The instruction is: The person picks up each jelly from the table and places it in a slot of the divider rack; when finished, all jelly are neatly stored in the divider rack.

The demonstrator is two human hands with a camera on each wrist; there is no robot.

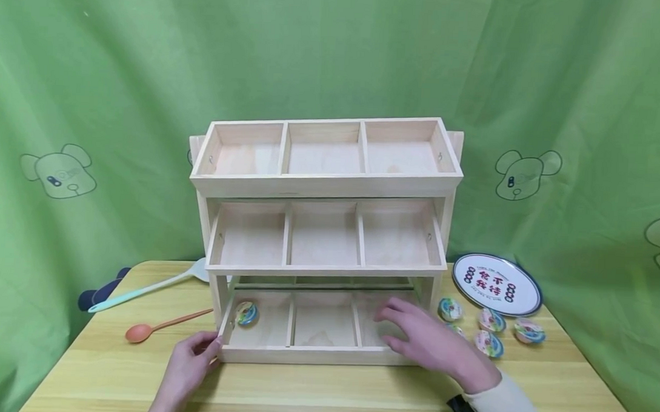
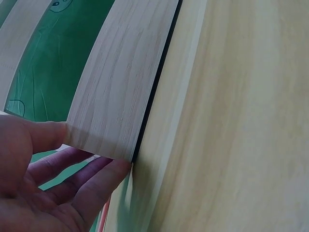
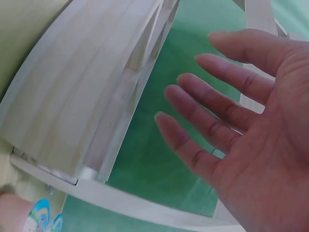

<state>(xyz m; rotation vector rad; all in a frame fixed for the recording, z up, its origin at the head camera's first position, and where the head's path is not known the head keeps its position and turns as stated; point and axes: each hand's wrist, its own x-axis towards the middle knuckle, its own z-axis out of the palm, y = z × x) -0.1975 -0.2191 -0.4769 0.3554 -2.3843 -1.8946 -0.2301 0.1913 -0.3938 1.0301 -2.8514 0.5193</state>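
A pale wooden three-tier rack (image 1: 325, 355) stands at the middle of the table, each tier split into three compartments. My left hand (image 1: 189, 365) holds the left front corner of its bottom tier; in the left wrist view the thumb and fingertips meet the end of the front board (image 2: 118, 82). In the bottom left compartment lies a small jelly cup (image 1: 247, 313) with a colourful lid. My right hand (image 1: 426, 336) reaches over the bottom right compartment. Its fingers (image 3: 207, 121) are spread and loosely bent, with nothing between them in the right wrist view.
Several more jelly cups (image 1: 489, 344) lie right of the rack, by an oval plate (image 1: 496, 284) with red characters. On the left are an orange spoon (image 1: 139, 333) and a light-blue long-handled utensil (image 1: 141, 293). A green curtain (image 1: 335, 54) hangs behind the table.
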